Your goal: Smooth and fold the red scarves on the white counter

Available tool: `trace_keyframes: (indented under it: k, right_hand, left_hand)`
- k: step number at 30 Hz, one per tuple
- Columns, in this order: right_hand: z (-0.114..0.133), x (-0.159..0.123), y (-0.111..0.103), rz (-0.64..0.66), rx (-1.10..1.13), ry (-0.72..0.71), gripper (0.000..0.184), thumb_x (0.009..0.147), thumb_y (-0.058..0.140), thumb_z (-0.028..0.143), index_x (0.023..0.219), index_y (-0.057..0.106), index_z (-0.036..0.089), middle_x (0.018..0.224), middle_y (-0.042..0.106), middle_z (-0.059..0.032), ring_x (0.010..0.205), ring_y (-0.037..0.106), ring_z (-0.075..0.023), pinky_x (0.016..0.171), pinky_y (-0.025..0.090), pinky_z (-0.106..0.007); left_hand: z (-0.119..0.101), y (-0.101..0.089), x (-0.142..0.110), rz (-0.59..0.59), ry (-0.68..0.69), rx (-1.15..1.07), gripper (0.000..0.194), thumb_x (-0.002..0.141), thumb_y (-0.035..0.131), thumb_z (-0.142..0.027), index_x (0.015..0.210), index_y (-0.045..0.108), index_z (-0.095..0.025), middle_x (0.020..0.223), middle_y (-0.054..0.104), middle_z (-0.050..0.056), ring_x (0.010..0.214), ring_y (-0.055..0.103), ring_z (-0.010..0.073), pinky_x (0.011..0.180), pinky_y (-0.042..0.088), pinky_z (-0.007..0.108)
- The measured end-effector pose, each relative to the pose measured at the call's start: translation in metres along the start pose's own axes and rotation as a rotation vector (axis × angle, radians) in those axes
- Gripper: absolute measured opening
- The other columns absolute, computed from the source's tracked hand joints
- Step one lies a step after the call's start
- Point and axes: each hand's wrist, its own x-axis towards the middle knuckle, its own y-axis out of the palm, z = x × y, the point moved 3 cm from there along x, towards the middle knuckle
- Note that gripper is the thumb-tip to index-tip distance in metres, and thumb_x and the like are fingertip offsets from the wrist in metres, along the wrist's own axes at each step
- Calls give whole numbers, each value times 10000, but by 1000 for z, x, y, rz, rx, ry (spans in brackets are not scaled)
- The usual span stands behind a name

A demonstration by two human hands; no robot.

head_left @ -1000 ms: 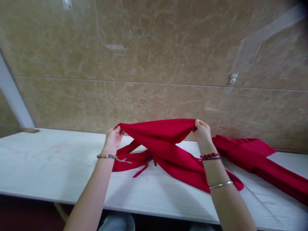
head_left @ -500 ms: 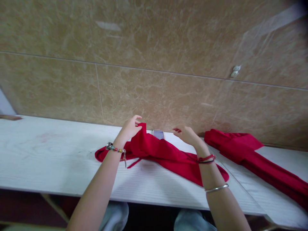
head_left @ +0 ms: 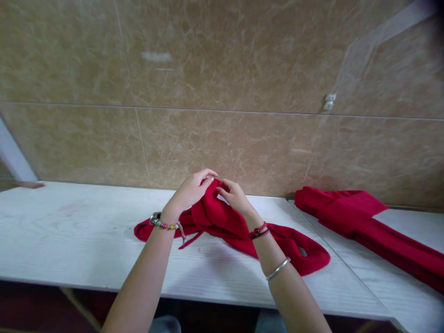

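Note:
A red cloth piece (head_left: pixel 222 217), perhaps an apron, lies crumpled across the white table, with a thin red strap (head_left: pixel 190 241) trailing at its front. Its upper edge is lifted toward the wall between my two hands. My left hand (head_left: pixel 196 186) is closed on that raised edge, thumb and fingers pinching the fabric. From the right, my right hand (head_left: pixel 234 194) grips the same raised part, its fingertips curled against the cloth. Some fingertips are hidden behind the fabric.
A second red cloth (head_left: pixel 354 222), folded long, lies at the right across a table joint. The white table (head_left: pixel 86 231) meets a brown marbled tile wall (head_left: pixel 222 148) behind. A small whitish fitting (head_left: pixel 329 101) sits on the wall at right.
My right hand has moved left, from free air onto the raised cloth edge beside my left hand. The phone-like object behind the cloth is now hidden. The view has shifted slightly.

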Motion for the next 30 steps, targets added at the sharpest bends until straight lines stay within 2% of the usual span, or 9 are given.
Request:
trace_keyframes:
  k: [3,7,10,14,17,20,22,25,30]
  right_hand:
    - [1,1,-5,-108,-111,-12,137,770,479,255,801,588,177,752,623,-19,700,544,-144,661,413,-256]
    - [4,-1,-6,-50,-161,-13,148,704,485,159,792,598,199,759,630,-16,721,551,-149,706,408,-268]
    - [6,-3,-5,51,59,12,68,686,530,240,737,551,201,716,589,1,691,536,-144,651,414,-255]
    - [10,-7,-7,45,392,77,208,653,597,343,682,435,215,658,518,41,600,484,-108,555,388,-214]
    - [11,-8,-11,45,453,92,255,655,624,364,684,419,215,611,471,61,541,442,-90,505,355,-197]
    - [13,-9,-18,82,313,35,231,665,638,363,751,498,200,659,513,46,582,462,-97,530,358,-204]
    - [14,-9,-23,116,117,-7,213,680,628,364,767,562,181,675,546,32,612,471,-106,553,352,-213]
    - [13,-11,-33,170,-214,-16,252,720,583,410,681,621,164,576,538,35,550,434,-100,522,302,-222]
    - [5,-16,-62,104,-604,49,204,681,607,363,650,663,169,547,589,8,504,442,-105,501,286,-230]
  left_hand:
    - [6,-2,0,-40,-30,-73,233,743,577,-200,971,617,-176,968,657,44,917,597,179,862,426,304]
    - [6,-6,-1,-21,-48,-44,149,717,591,-207,852,643,-175,884,666,33,868,597,179,839,431,299]
    - [2,-9,-2,-33,-23,12,118,763,528,-235,778,629,-175,794,653,19,785,589,164,763,434,267]
    - [-4,-14,-4,-48,-4,83,141,802,476,-264,758,582,-183,754,620,2,736,565,149,706,417,242]
    - [-8,-15,-6,-51,6,172,121,807,467,-247,748,557,-191,725,601,-7,709,552,144,685,399,235]
    - [-13,-18,-9,-106,12,257,121,816,457,-230,746,549,-195,713,601,-9,689,548,141,665,385,227]
    - [-16,-20,-10,-140,27,279,127,825,448,-230,754,547,-195,725,610,-5,699,556,142,664,382,221]
    - [-16,-28,-11,-179,38,331,132,831,444,-231,762,551,-195,728,615,-3,698,562,141,664,380,216]
    - [8,-68,-20,-376,-81,529,125,818,454,-230,776,567,-196,722,620,6,688,562,158,653,381,228]
